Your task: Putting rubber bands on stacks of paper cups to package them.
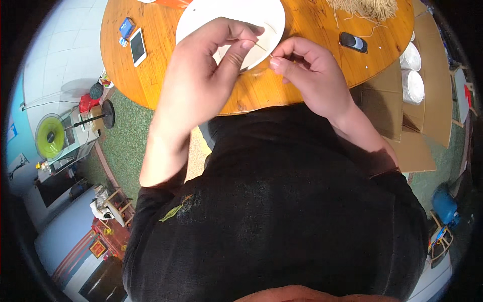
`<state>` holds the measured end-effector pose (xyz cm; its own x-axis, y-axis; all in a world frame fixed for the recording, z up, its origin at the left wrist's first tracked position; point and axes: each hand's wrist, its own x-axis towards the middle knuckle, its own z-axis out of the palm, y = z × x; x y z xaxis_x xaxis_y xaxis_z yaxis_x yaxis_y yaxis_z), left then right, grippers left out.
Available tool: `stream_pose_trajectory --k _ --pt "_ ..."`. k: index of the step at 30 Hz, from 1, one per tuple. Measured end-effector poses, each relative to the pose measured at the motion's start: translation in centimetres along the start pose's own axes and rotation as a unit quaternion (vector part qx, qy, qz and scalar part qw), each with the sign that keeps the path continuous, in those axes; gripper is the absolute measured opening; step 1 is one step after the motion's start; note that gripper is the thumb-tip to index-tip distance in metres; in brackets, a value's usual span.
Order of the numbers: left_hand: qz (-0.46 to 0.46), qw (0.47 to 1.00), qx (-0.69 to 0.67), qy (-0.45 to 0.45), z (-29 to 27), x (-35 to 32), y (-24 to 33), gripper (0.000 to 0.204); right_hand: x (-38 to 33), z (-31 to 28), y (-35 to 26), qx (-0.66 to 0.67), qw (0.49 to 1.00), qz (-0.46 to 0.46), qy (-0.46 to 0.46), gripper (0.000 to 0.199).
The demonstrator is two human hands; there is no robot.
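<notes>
Left grip (pixel 209 63): thumb and forefinger pinched together on a thin strand (pixel 259 47). Right grip (pixel 313 69): thumb and forefinger likewise closed on it; strand spans the short gap between grips, above white round container (pixel 201 14). Beyond right grip, on wooden worktop (pixel 146 83): beige string bundle (pixel 367 8). Left of left grip: smartphone (pixel 138 47).

From the person's head, a fisheye view is looking down, taking in the black shirt (pixel 302 216) very near below, the left hand (pixel 201 73) and right hand (pixel 314 75) farther up, and the wooden counter (pixel 118 63) beyond, while the wide lens is curving the floor (pixel 127 132) on either side inside a dark rim.
</notes>
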<state>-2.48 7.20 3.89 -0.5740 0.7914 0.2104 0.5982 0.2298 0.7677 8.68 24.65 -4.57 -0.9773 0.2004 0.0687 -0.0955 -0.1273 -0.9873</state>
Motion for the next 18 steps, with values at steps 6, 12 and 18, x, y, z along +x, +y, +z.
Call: stream_pose_trajectory --k 6,12,18 --pt "0.015 0.992 -0.04 0.116 2.6 -1.1 0.7 0.006 0.8 1.4 0.1 0.015 0.999 -0.027 0.02 0.012" --pt "0.044 0.996 0.062 0.051 1.5 -1.3 -0.1 0.008 0.5 0.8 -1.3 0.053 0.997 0.02 -0.05 0.012" --pt "-0.01 0.993 -0.06 0.103 1.9 -1.6 -0.4 0.008 -0.1 -1.5 -3.3 0.021 0.994 0.018 -0.107 0.013"
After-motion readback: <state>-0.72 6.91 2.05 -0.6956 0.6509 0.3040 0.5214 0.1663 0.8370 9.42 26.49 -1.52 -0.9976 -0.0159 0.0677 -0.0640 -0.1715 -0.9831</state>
